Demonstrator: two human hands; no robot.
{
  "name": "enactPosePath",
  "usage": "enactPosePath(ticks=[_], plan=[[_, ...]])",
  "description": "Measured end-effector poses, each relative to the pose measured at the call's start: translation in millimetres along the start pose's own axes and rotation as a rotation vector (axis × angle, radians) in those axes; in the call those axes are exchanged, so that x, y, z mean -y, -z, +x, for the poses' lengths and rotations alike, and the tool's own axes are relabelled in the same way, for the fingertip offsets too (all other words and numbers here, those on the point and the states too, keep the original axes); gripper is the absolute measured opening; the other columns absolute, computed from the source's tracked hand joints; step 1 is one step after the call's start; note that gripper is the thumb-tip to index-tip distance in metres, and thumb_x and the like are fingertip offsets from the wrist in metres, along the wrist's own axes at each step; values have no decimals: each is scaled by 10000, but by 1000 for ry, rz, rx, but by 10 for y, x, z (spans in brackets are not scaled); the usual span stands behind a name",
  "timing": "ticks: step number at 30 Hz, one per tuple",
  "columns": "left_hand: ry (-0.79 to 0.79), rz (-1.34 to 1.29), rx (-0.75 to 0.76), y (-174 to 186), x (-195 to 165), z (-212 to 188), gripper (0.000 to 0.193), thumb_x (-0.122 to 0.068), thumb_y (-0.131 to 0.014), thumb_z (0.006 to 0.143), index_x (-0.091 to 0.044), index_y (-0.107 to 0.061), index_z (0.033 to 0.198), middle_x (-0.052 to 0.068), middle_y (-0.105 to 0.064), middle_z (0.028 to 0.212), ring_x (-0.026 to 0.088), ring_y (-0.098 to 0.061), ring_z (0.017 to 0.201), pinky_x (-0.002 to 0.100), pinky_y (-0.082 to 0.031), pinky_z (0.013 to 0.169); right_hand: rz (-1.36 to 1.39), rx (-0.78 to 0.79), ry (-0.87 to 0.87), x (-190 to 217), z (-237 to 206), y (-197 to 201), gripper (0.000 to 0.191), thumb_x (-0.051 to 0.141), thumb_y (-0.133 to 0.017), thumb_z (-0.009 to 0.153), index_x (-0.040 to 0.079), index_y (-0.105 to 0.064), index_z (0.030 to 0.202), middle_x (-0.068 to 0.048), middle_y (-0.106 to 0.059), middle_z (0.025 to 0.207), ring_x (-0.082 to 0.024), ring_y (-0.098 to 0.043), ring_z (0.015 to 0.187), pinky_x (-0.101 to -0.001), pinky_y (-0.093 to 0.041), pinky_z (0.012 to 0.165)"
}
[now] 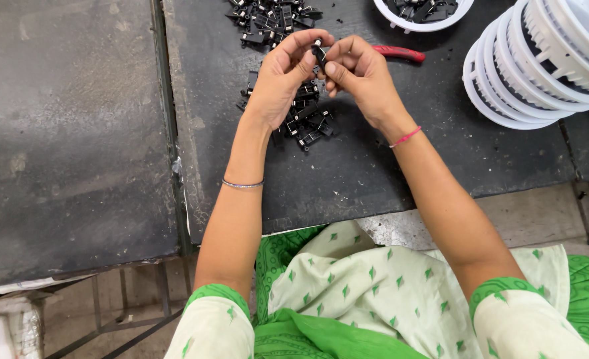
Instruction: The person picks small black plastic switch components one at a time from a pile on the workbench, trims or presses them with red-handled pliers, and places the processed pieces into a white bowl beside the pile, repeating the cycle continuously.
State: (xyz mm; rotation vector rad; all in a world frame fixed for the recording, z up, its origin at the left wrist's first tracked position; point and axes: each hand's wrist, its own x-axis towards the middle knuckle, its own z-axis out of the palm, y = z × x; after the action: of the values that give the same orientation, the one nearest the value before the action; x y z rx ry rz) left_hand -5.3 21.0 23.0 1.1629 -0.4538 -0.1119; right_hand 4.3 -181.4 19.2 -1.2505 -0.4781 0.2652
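My left hand (pixel 282 78) and my right hand (pixel 359 74) meet above the dark table (pixel 347 166), and their fingertips pinch one small black clip part (pixel 319 53) between them. Right below the hands lies a loose pile of the same small black parts (pixel 307 119). A second, larger heap of black parts (pixel 271 18) sits at the far edge of the table, just beyond my left hand.
A red-handled tool (pixel 401 53) lies behind my right hand. A white round basket (pixel 422 25) with black parts stands at the back. Stacked white plastic rings (pixel 540 66) lean at the right. A second dark table (pixel 68 133) adjoins at the left.
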Motion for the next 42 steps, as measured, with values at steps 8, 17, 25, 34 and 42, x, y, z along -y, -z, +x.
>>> enactPosePath(ticks=[8, 17, 25, 34, 42], plan=[[-28, 79, -191, 17, 105, 49, 171, -134, -711, 1031, -63, -599, 1140, 9, -679, 1019, 83, -624, 940, 262, -535, 860, -197, -112, 6, 33, 2, -9, 166, 156, -662, 1057, 34, -608, 1157, -49, -730, 955, -85, -685, 767, -235, -569, 662], [-124, 423, -327, 3, 152, 66, 192, -31, -751, 965, -75, -579, 1039, -14, -668, 955, 75, -634, 911, 237, -514, 791, -67, -159, -119, 63, 2, -10, 340, 341, -568, 1087, 27, -692, 1056, -26, -708, 882, -75, -664, 719, -214, -553, 631], [-137, 500, -240, -84, 143, 74, 185, 22, -718, 959, -59, -608, 1084, -10, -681, 1007, 90, -664, 954, 252, -544, 834, 102, -85, -234, 31, 7, 59, 285, 318, -619, 1080, 44, -684, 1033, -2, -677, 835, -58, -629, 662, -195, -524, 595], [-120, 634, -315, -184, 67, 52, 117, 1, -690, 947, -43, -691, 1055, 11, -747, 960, 94, -699, 880, 264, -567, 807, -105, -145, -97, 40, 18, 5, 152, 188, -682, 1043, 38, -661, 1048, 1, -687, 851, -65, -648, 698, -211, -542, 629], [-158, 660, -334, -139, 91, 65, 119, 20, -688, 944, -38, -676, 1047, 11, -737, 940, 88, -685, 862, 258, -566, 811, -128, -129, -28, 124, 4, -100, 126, 132, -645, 1063, 13, -619, 1034, -3, -678, 836, -67, -656, 701, -234, -546, 624]])
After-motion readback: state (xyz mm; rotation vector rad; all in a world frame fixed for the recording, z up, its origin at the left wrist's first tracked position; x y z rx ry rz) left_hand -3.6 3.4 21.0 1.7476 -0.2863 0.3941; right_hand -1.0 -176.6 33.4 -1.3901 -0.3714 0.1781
